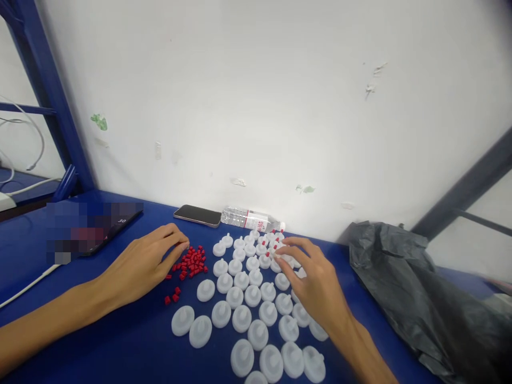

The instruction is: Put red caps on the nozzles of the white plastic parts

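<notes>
My left hand (pixel 148 258) hovers at the left edge of a heap of small red caps (pixel 194 262). Its thumb and fingertips come together in a pinch, and what lies between them is too small to make out. Over the far right of many round white plastic lids with raised nozzles (pixel 241 319) is my right hand (pixel 310 272). Its thumb and index finger close near a white lid, but the fingers partly cover what they grip. Several lids near those fingertips carry a red cap (pixel 268 254) on the nozzle. A few loose red caps (pixel 172 296) lie closer to me.
A clear water bottle (pixel 238 217) lies against the white wall, beside a dark phone (pixel 198 215). Another dark device (pixel 116 229) with a white cable (pixel 30 288) is at left. A grey plastic bag (pixel 404 288) covers the blue table's (pixel 132 341) right side.
</notes>
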Demonstrator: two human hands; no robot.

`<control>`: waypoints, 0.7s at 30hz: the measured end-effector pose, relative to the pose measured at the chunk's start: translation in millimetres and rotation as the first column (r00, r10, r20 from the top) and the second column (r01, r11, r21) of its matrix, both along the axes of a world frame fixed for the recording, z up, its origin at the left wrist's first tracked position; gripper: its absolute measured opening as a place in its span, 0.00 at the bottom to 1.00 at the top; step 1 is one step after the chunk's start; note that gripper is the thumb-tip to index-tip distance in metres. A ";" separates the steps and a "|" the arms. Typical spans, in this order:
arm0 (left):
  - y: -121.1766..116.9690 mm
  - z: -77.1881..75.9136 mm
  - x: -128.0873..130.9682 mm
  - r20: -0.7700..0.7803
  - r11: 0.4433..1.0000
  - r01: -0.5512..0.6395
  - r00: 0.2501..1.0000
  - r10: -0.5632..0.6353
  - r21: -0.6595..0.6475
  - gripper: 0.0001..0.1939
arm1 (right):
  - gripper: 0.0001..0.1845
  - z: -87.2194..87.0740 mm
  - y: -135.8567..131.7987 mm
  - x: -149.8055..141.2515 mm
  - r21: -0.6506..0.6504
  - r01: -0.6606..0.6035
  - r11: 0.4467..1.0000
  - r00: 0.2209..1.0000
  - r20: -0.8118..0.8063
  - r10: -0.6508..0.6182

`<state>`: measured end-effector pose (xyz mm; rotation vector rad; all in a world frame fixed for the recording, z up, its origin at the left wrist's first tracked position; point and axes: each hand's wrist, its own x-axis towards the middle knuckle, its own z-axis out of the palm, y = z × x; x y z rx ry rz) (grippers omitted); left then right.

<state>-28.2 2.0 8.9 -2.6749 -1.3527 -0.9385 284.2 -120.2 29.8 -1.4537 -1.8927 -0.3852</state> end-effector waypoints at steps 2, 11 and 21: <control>2.1 -4.7 -1.2 -0.029 1.000 -0.007 1.000 0.007 -0.020 0.18 | 0.07 -0.3 -1.4 -3.9 -0.005 0.015 1.000 0.999 0.044 -0.015; 8.7 -14.8 -5.9 -0.071 0.999 -0.004 0.997 0.002 -0.039 0.13 | 0.05 -1.1 -0.4 -1.7 -0.220 0.026 0.975 0.998 0.063 -0.012; 9.4 -17.4 -6.8 -0.143 0.999 -0.047 0.989 0.044 -0.013 0.13 | 0.06 -5.2 3.1 -3.4 -0.322 0.014 0.947 0.996 0.089 0.015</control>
